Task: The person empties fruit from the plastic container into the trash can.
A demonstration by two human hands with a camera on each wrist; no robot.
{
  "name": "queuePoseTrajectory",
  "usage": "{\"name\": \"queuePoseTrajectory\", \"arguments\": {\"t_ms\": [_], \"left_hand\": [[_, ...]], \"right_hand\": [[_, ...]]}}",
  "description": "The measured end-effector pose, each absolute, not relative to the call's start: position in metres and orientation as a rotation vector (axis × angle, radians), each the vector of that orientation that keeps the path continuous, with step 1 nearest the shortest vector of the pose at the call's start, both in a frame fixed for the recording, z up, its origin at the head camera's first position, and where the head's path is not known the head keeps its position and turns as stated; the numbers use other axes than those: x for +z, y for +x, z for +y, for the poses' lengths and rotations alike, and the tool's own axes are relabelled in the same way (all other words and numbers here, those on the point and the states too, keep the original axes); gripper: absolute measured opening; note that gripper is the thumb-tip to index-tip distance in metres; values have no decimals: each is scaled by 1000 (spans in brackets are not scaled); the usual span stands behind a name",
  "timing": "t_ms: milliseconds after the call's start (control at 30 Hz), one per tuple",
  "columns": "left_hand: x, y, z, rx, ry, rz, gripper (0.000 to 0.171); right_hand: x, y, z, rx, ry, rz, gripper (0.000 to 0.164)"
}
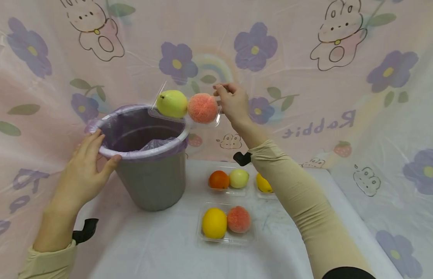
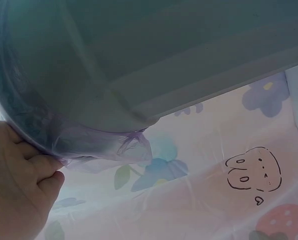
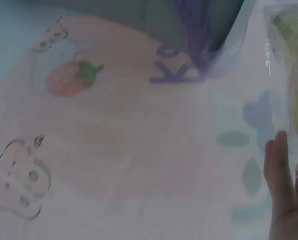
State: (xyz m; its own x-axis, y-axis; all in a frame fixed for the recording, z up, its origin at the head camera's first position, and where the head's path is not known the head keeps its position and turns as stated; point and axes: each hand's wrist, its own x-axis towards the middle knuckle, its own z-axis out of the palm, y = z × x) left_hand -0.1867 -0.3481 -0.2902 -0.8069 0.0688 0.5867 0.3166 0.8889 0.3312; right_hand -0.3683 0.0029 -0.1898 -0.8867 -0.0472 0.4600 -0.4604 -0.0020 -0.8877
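Observation:
My left hand (image 1: 78, 174) grips the left rim of a grey trash bin (image 1: 151, 186); the left wrist view shows its fingers (image 2: 41, 167) curled against the rim. A thin purple bag lines the bin and folds over its rim. My right hand (image 1: 233, 102) pinches the right end of a clear plastic tray (image 1: 218, 118). In that tray lie a yellow-green pear (image 1: 172, 104) and a fuzzy pink peach (image 1: 202, 108), side by side. The tray is tilted in the air, with its left end over the bin's right side.
On the white table, a near clear tray holds a yellow lemon-like fruit (image 1: 214, 223) and a peach (image 1: 238, 219). Behind it, another holds an orange (image 1: 219, 179) and a pale green fruit (image 1: 238, 178). A yellow fruit (image 1: 263, 183) sits partly behind my right sleeve. A patterned curtain hangs behind.

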Motion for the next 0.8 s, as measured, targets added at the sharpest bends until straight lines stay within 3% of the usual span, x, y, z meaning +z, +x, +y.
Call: {"name": "queuePoseTrajectory", "arguments": {"t_ms": [433, 800], "left_hand": [[-292, -186, -351, -573, -250, -2492, 79], [-294, -185, -349, -573, -255, -2489, 78]], "right_hand": [[-190, -371, -79, 1837, 616, -1971, 24], [-210, -370, -103, 1618, 681, -2090, 24]]}}
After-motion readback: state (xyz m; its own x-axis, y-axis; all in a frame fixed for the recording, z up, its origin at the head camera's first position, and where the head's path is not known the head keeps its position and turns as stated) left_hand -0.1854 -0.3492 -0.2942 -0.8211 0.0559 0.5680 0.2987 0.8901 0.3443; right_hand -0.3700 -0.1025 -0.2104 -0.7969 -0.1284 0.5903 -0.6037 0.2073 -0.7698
